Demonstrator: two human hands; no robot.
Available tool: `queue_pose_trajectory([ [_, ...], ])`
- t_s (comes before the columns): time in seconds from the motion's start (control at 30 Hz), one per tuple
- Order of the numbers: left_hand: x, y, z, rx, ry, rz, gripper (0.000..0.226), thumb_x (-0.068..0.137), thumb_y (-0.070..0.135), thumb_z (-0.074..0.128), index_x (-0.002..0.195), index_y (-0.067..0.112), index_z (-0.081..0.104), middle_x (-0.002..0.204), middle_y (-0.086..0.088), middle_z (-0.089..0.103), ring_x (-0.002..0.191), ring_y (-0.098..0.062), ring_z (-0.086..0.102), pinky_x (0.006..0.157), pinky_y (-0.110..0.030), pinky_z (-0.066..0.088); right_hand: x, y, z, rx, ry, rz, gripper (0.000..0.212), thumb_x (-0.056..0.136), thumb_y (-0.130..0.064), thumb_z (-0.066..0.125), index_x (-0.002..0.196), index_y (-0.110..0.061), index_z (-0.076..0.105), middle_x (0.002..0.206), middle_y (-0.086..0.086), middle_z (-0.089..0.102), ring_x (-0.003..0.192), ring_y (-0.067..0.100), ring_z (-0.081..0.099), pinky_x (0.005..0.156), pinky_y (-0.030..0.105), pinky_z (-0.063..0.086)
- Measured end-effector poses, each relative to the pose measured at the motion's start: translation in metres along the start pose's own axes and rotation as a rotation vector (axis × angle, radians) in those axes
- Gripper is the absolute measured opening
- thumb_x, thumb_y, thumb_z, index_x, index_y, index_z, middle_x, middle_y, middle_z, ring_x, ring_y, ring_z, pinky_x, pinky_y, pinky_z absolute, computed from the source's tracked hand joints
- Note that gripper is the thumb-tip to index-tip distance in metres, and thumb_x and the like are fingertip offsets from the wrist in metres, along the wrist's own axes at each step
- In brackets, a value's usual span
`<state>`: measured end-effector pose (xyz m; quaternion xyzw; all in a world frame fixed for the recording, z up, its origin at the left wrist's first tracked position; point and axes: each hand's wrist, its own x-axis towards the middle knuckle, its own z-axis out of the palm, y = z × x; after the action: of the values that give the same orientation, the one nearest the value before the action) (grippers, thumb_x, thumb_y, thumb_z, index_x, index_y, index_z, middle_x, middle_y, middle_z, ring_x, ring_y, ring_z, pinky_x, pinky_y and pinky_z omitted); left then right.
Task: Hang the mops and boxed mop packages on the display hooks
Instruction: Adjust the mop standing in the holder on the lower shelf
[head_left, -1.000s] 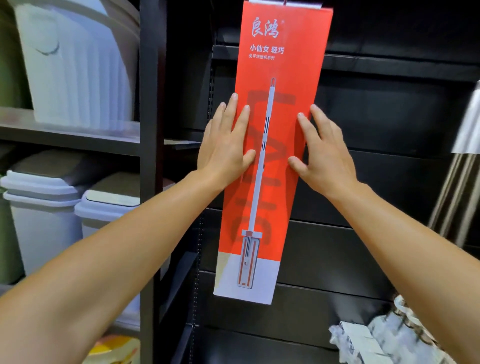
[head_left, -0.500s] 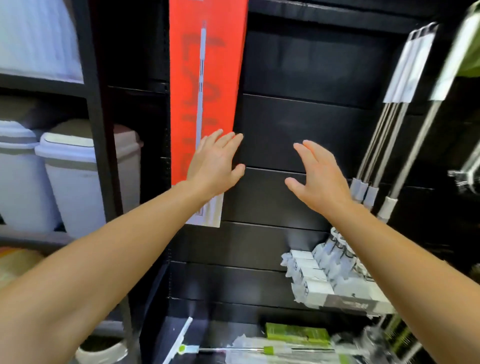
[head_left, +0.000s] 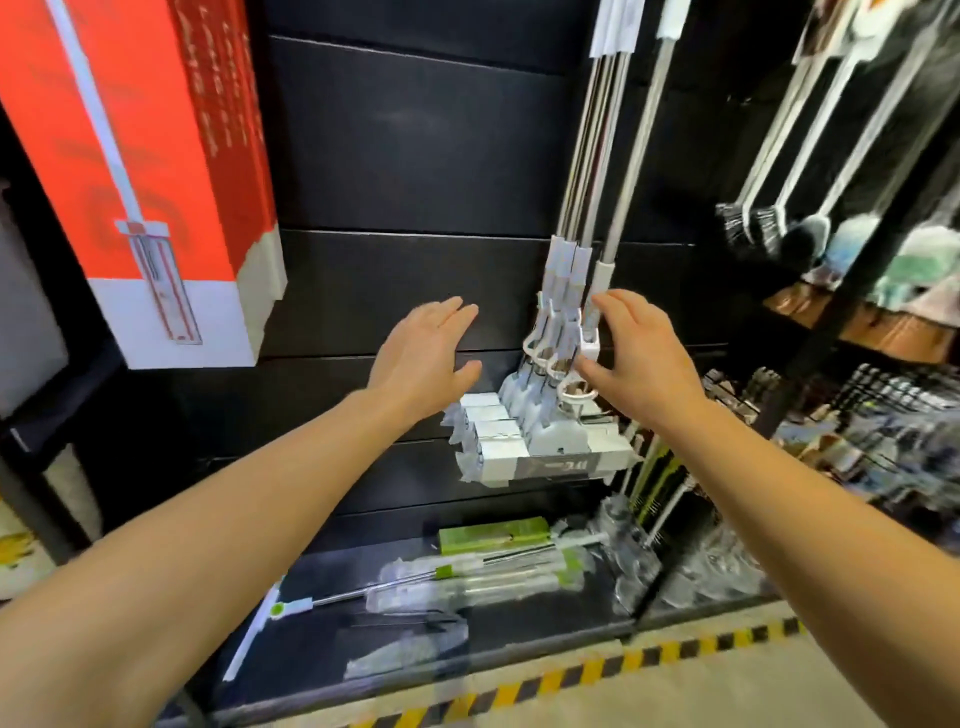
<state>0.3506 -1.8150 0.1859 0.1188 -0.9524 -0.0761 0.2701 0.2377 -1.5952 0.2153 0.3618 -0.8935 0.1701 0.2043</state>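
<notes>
Left hand (head_left: 423, 358): fingers straight and spread, palm toward the black back panel (head_left: 405, 156); it holds nothing and sits just left of the hanging mop heads.
Right hand (head_left: 641, 353): fingers relaxed and slightly curved, thumb apart; fingertips are at the lower joint of the hanging mops (head_left: 566, 338). Contact cannot be confirmed and no grip is visible.
Hanging mops: a cluster of metal-handled mops hangs at centre right against the back panel, handles running up out of view, white connectors and wrapped flat heads (head_left: 519, 441) at the bottom, between the two hands and just below them.
Boxed mop package (head_left: 150, 171): tall red and white box printed with a mop picture, hanging at the far left, well apart from both hands; its top is out of view.
Loose mops (head_left: 467, 577): plastic-wrapped mops with green fittings lie flat on the bottom shelf (head_left: 519, 639), near the lower centre.
Green carton (head_left: 493, 535): lies on the same shelf, behind the wrapped mops.
Right bay: dusters and brushes (head_left: 810, 228) hang at the far right; details are blurred.
Floor edge: yellow and black hazard tape (head_left: 597, 670) runs along the front of the bottom shelf.
</notes>
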Motion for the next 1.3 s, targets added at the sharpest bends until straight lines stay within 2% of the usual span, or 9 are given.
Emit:
queue_pose_trajectory([
  [0.13, 0.026, 0.021, 0.053, -0.054, -0.068, 0.027, 0.068, 0.093, 0.039, 0.061, 0.153, 0.02, 0.033, 0.159, -0.003, 0.033, 0.145, -0.024, 0.03, 0.116, -0.038, 0.029, 0.007, 0.054, 0.016, 0.031, -0.028, 0.076, 0.072, 0.088, -0.034, 0.072, 0.15, -0.017, 0.039, 0.152, 0.004, 0.041, 0.141, 0.028, 0.037, 0.112, 0.042, 0.037],
  [0.43, 0.117, 0.056, 0.156, -0.147, -0.121, 0.044, 0.064, 0.092, 0.033, 0.062, 0.149, 0.015, 0.04, 0.152, -0.005, 0.043, 0.139, -0.028, 0.037, 0.11, -0.041, 0.036, 0.079, 0.162, 0.066, 0.059, -0.136, 0.123, 0.075, 0.091, -0.034, 0.07, 0.154, -0.019, 0.033, 0.157, 0.004, 0.036, 0.143, 0.029, 0.035, 0.113, 0.043, 0.038],
  [0.73, 0.205, 0.079, 0.216, -0.19, -0.139, 0.0, 0.065, 0.091, 0.04, 0.063, 0.148, 0.02, 0.041, 0.151, -0.001, 0.045, 0.135, -0.025, 0.044, 0.108, -0.041, 0.042, 0.161, 0.208, 0.099, 0.282, -0.112, 0.118, 0.07, 0.092, -0.035, 0.07, 0.152, -0.02, 0.037, 0.154, 0.004, 0.044, 0.138, 0.023, 0.046, 0.111, 0.039, 0.042],
  [0.83, 0.233, 0.088, 0.231, -0.27, -0.134, -0.052, 0.065, 0.087, 0.04, 0.067, 0.146, 0.022, 0.045, 0.144, 0.0, 0.053, 0.126, -0.023, 0.053, 0.103, -0.044, 0.048, 0.19, 0.217, 0.11, 0.408, -0.101, 0.089, 0.067, 0.091, -0.033, 0.071, 0.149, -0.019, 0.04, 0.147, 0.004, 0.05, 0.132, 0.021, 0.051, 0.105, 0.036, 0.045],
  [0.93, 0.252, 0.096, 0.244, -0.331, -0.12, -0.11, 0.063, 0.087, 0.037, 0.068, 0.144, 0.023, 0.047, 0.136, -0.001, 0.06, 0.117, -0.02, 0.059, 0.1, -0.038, 0.05, 0.217, 0.225, 0.123, 0.582, -0.087, 0.056, 0.058, 0.092, -0.028, 0.07, 0.143, -0.019, 0.045, 0.139, 0.003, 0.055, 0.119, 0.019, 0.059, 0.099, 0.033, 0.052],
  [1.03, 0.262, 0.105, 0.256, -0.39, -0.107, -0.186, 0.057, 0.089, 0.028, 0.069, 0.142, 0.019, 0.049, 0.127, -0.003, 0.065, 0.108, -0.02, 0.063, 0.098, -0.038, 0.051, 0.234, 0.234, 0.139, 0.681, -0.088, -0.011, 0.047, 0.094, -0.025, 0.068, 0.137, -0.018, 0.051, 0.126, 0.0, 0.061, 0.099, 0.013, 0.066, 0.083, 0.02, 0.055],
  [1.13, 0.27, 0.113, 0.269, -0.415, -0.082, -0.26, 0.047, 0.088, 0.026, 0.069, 0.132, 0.02, 0.055, 0.113, 0.0, 0.068, 0.095, -0.018, 0.066, 0.091, -0.04, 0.055, 0.251, 0.246, 0.152, 0.726, -0.086, -0.084, 0.04, 0.092, -0.024, 0.067, 0.13, -0.018, 0.058, 0.114, -0.004, 0.065, 0.097, 0.009, 0.065, 0.082, 0.021, 0.057],
  [1.2, 0.275, 0.118, 0.276, -0.401, -0.054, -0.293, 0.038, 0.088, 0.026, 0.067, 0.124, 0.019, 0.058, 0.104, 0.001, 0.069, 0.087, -0.017, 0.066, 0.085, -0.039, 0.056, 0.263, 0.254, 0.158, 0.728, -0.097, -0.116, 0.035, 0.091, -0.026, 0.066, 0.125, -0.02, 0.06, 0.107, -0.006, 0.066, 0.094, 0.008, 0.064, 0.078, 0.016, 0.055],
  [1.3, 0.279, 0.124, 0.285, -0.406, -0.026, -0.334, 0.035, 0.088, 0.026, 0.067, 0.121, 0.02, 0.059, 0.103, 0.002, 0.068, 0.086, -0.015, 0.066, 0.084, -0.036, 0.056, 0.274, 0.263, 0.166, 0.709, -0.133, -0.168, 0.034, 0.093, -0.027, 0.065, 0.125, -0.02, 0.06, 0.108, -0.005, 0.066, 0.095, 0.008, 0.063, 0.071, 0.009, 0.047],
])
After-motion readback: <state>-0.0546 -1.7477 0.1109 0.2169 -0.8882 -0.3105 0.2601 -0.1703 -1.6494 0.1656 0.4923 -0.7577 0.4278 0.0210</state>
